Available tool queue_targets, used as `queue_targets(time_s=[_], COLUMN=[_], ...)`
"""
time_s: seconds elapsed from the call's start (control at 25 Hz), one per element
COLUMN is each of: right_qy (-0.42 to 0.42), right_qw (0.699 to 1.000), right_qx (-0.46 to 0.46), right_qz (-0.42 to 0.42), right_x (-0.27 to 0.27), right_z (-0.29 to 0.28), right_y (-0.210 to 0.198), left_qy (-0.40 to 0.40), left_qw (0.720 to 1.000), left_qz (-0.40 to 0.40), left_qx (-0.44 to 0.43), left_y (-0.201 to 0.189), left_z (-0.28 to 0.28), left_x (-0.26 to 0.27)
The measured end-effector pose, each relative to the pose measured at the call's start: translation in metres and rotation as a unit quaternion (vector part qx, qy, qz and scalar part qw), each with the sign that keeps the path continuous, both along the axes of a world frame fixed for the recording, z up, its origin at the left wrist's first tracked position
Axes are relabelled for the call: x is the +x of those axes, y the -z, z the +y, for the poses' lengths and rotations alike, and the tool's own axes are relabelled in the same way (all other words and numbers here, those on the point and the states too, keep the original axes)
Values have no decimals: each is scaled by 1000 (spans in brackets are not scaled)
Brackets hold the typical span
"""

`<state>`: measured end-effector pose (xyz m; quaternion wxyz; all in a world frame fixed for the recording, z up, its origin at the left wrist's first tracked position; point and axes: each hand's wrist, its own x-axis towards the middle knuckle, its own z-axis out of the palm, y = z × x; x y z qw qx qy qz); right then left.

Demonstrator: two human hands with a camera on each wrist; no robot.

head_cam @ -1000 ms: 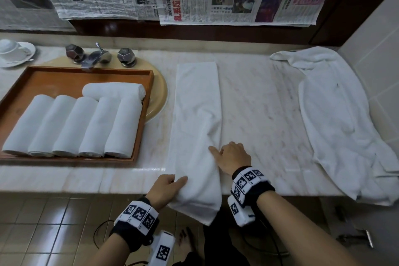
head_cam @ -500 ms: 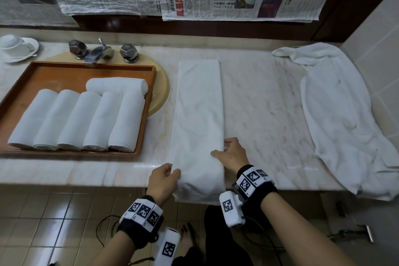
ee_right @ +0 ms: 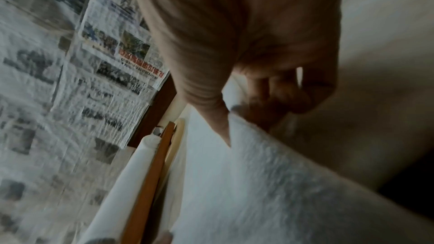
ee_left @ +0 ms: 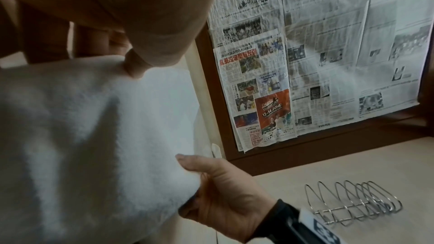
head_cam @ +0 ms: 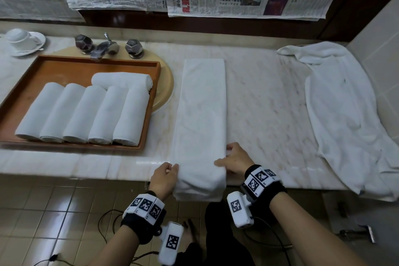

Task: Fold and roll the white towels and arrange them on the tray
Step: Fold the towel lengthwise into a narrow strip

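The near end of the folded white towel (head_cam: 201,114) hangs over the front edge of the marble counter (head_cam: 265,101), so its lowest hem lies against the dark trousers and floor tiles below and is hard to read. The left hand (head_cam: 164,177) pinches the near left corner, thumb on top; its fingers go under the cloth and are hidden in the head view, and the left wrist view shows them only as dark shapes behind the towel's edge. The right hand (head_cam: 236,161) grips the near right edge, thumb laid across the top and fingers curled at the side; the right wrist view is blurred by motion, and how far the fingers reach beneath cannot be told.

The towel lies as one long strip running from the counter's front edge towards the back wall, its far end square and flat. To its left, just beside it, stands the wooden tray (head_cam: 154,101), resting partly over a beige sink basin (head_cam: 167,84) of which only a rim shows. Five rolled towels (head_cam: 84,114) lie side by side in the tray, with a sixth roll (head_cam: 122,80) crosswise behind them; the tray's left end is cut off by the frame.

To the right of the strip runs a broad bare stretch of marble, then a crumpled white towel (head_cam: 345,119) spilling over the front edge by the tiled side wall. The faucet (head_cam: 106,46) and a cup on a saucer (head_cam: 20,39) stand at the back left.
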<state>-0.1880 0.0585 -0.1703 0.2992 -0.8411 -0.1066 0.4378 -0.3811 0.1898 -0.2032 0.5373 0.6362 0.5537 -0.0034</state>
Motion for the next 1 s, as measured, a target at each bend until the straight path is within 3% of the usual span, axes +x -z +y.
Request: queue_targets(time_s=[0.08,0.12,0.24,0.32,0.44,0.72,0.8,1.0], right_qy=[58,45,-120,-306,-551,-683,-704,-712], right_qw=[996,991,947,891,758,580,559,570], right_qx=[-15,-27,33,85,39,-22,-26,-39], right_qz=[-61,-122,-295,-325,-347,-443,-436,-408], right_x=[-1,-5,-26,-38,-41,-24,-20,-26], right_z=[0,2,25,49,78,120,133,144], right_y=[-3,-4,-4,-5,-10,-23,-32,-26], left_qy=[-6,-11,-18,-9,-17,-13,-7,1], left_qw=[1000,1000,1000,999,997,996,996,997], left_qz=[-10,-11,-16,-23,-30,-41,-41,-23], left_qx=[-1,-3,-16,-32,-74,-76,-75,-78], left_y=[-1,-4,-7,-7,-4,-16,-17,-20], left_z=[-6,-10,-12,-7,-3,-3,-3,-3], left_x=[-4,-5,-3,-4,-9,-9,-9,-8])
